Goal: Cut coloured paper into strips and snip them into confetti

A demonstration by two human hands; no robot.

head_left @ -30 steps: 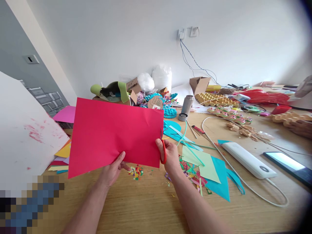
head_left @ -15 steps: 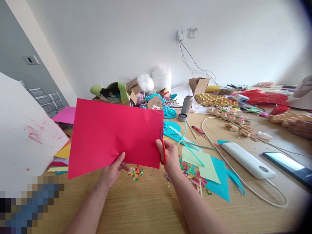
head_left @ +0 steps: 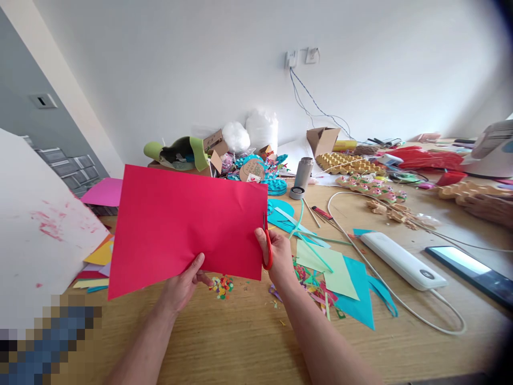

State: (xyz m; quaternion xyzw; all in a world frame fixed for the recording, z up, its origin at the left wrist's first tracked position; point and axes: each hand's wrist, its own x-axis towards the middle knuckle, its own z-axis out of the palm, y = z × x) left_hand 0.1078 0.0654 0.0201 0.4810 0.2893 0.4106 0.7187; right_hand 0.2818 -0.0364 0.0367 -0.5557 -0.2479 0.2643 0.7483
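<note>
A large red sheet of paper (head_left: 184,224) is held up above the wooden table. My left hand (head_left: 185,280) pinches its lower edge, thumb on the front. Red-handled scissors (head_left: 268,250) are in my right hand (head_left: 278,256), whose fingers wrap the handles; the blades point upward at the sheet's right edge. How far the blades are apart cannot be made out. Colourful paper dots (head_left: 222,286) lie on the table just beyond my left hand. Paper scraps (head_left: 316,289) lie to the right of my right hand, beside pale green paper (head_left: 328,267) and blue paper (head_left: 358,294).
A white power bank (head_left: 403,261) with a looping cable and a phone (head_left: 473,272) lie at the right. Behind stand a grey bottle (head_left: 303,174) and egg cartons (head_left: 348,164). Another person's hand (head_left: 491,208) rests at the far right. A white board (head_left: 40,230) stands at the left.
The surroundings have shifted slightly left in the view. Both hands keep their hold on the paper and scissors, with the sheet's left side a little lower and further left.
</note>
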